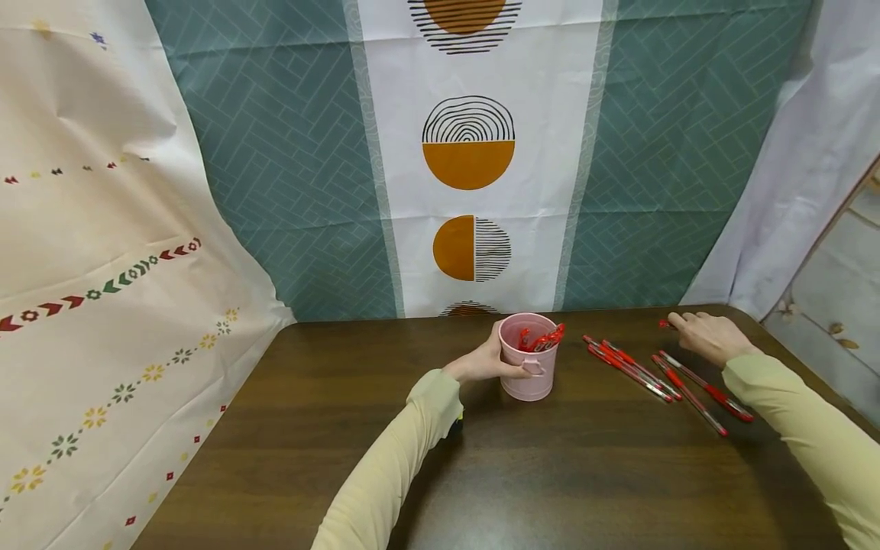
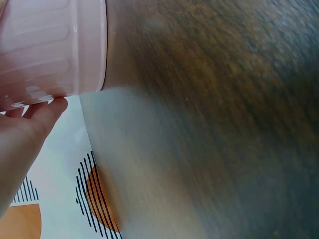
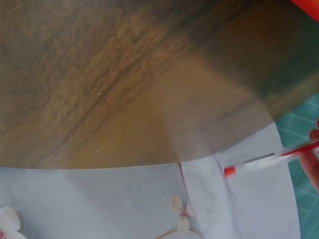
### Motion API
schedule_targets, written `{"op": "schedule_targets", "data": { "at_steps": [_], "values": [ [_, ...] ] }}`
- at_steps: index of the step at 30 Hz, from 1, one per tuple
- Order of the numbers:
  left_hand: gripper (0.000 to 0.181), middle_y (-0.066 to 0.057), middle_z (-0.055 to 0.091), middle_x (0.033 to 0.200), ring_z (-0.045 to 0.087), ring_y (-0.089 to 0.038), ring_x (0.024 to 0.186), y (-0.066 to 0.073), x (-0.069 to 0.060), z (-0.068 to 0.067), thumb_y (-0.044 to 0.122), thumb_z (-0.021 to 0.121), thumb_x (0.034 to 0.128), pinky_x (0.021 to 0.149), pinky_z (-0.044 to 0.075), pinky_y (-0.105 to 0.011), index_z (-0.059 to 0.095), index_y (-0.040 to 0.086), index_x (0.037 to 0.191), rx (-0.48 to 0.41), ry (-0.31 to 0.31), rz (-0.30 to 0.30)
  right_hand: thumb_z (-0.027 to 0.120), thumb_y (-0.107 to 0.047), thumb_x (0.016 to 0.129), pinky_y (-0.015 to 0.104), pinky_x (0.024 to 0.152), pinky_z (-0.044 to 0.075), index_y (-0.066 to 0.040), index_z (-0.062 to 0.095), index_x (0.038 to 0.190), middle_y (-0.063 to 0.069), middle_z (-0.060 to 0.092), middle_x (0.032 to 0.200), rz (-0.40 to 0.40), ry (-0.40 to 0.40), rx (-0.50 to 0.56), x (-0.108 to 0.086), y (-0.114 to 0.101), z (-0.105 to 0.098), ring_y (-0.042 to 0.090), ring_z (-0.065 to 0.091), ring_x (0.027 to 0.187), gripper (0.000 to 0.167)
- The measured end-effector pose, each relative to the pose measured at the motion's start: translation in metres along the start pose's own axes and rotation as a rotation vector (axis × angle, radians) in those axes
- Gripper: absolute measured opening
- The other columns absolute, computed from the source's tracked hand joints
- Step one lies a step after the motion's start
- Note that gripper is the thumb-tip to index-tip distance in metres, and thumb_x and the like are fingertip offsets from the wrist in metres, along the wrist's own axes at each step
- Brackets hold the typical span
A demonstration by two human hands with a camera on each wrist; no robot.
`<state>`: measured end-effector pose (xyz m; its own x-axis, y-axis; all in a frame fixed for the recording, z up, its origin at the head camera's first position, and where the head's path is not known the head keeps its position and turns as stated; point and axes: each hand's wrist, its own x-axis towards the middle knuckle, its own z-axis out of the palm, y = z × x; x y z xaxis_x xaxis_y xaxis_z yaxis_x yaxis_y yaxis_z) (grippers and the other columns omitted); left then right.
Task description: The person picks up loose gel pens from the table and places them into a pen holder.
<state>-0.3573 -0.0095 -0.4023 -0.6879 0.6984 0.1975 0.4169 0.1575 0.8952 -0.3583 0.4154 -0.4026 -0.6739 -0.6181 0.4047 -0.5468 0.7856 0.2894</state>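
A pink bucket (image 1: 526, 386) stands near the table's back edge with red-wrapped items (image 1: 546, 338) inside. My left hand (image 1: 490, 360) grips its left side, the thumb along the front near the small handle; the left wrist view shows fingertips against the bucket (image 2: 45, 55). At the right back, my right hand (image 1: 708, 336) is raised and pinches a red pen, whose clear barrel (image 3: 261, 162) and red end show in the right wrist view. Only fingertips (image 3: 311, 167) of that hand appear there. Several red pens (image 1: 629, 368) lie loosely on the table between bucket and right hand.
A small dark and yellow object (image 1: 457, 422) is partly hidden behind my left forearm. The brown table (image 1: 550, 489) ends at a patterned curtain (image 1: 330, 191) behind, with a cream cloth (image 1: 124, 305) on the left and a white cloth (image 1: 763, 183) on the right.
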Motion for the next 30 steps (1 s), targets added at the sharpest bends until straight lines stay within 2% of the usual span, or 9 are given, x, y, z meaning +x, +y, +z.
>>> {"op": "schedule_targets", "data": {
  "at_steps": [7, 12, 17, 25, 30],
  "values": [
    [0.088, 0.005, 0.027, 0.127, 0.035, -0.009, 0.113, -0.002, 0.001, 0.0, 0.007, 0.075, 0.0721, 0.095, 0.029, -0.03, 0.014, 0.022, 0.134, 0.003, 0.009, -0.013, 0.067, 0.003, 0.062, 0.032, 0.03, 0.028, -0.008, 0.039, 0.08, -0.004, 0.03, 0.052, -0.05, 0.126, -0.039, 0.009, -0.008, -0.01, 0.017, 0.034, 0.039, 0.035],
    [0.088, 0.002, 0.026, 0.128, 0.035, -0.011, 0.114, -0.001, 0.0, 0.0, 0.006, 0.075, 0.0724, 0.096, 0.028, -0.031, 0.013, 0.019, 0.134, 0.011, 0.009, -0.023, 0.062, 0.005, 0.065, 0.03, 0.03, 0.027, -0.009, 0.038, 0.085, -0.007, 0.027, 0.051, -0.028, 0.122, -0.001, 0.021, -0.02, -0.019, 0.009, 0.027, 0.038, 0.034],
    [0.089, 0.001, 0.029, 0.127, 0.034, -0.012, 0.113, 0.002, -0.001, 0.001, 0.007, 0.075, 0.0723, 0.096, 0.027, -0.031, 0.012, 0.017, 0.135, 0.014, 0.012, -0.034, 0.059, 0.004, 0.069, 0.03, 0.033, 0.027, -0.009, 0.04, 0.088, -0.009, 0.027, 0.052, -0.012, 0.123, 0.046, 0.03, -0.03, -0.024, 0.008, 0.028, 0.04, 0.03],
    [0.088, 0.004, 0.028, 0.126, 0.035, -0.01, 0.113, 0.0, -0.001, 0.0, 0.007, 0.076, 0.0716, 0.096, 0.026, -0.031, 0.014, 0.02, 0.132, 0.018, 0.01, -0.052, 0.059, 0.002, 0.076, 0.028, 0.034, 0.025, -0.009, 0.044, 0.093, -0.012, 0.03, 0.054, 0.004, 0.199, 0.132, 0.048, -0.046, -0.036, 0.008, 0.027, 0.04, 0.025],
    [0.087, 0.004, 0.028, 0.126, 0.034, -0.01, 0.113, 0.001, 0.0, 0.001, 0.009, 0.075, 0.0723, 0.095, 0.028, -0.032, 0.013, 0.02, 0.132, 0.014, 0.007, -0.06, 0.059, 0.003, 0.08, 0.027, 0.037, 0.024, -0.009, 0.047, 0.093, -0.011, 0.032, 0.055, 0.061, 0.235, 0.213, 0.059, -0.054, -0.043, 0.008, 0.027, 0.041, 0.022]
  ]
}}
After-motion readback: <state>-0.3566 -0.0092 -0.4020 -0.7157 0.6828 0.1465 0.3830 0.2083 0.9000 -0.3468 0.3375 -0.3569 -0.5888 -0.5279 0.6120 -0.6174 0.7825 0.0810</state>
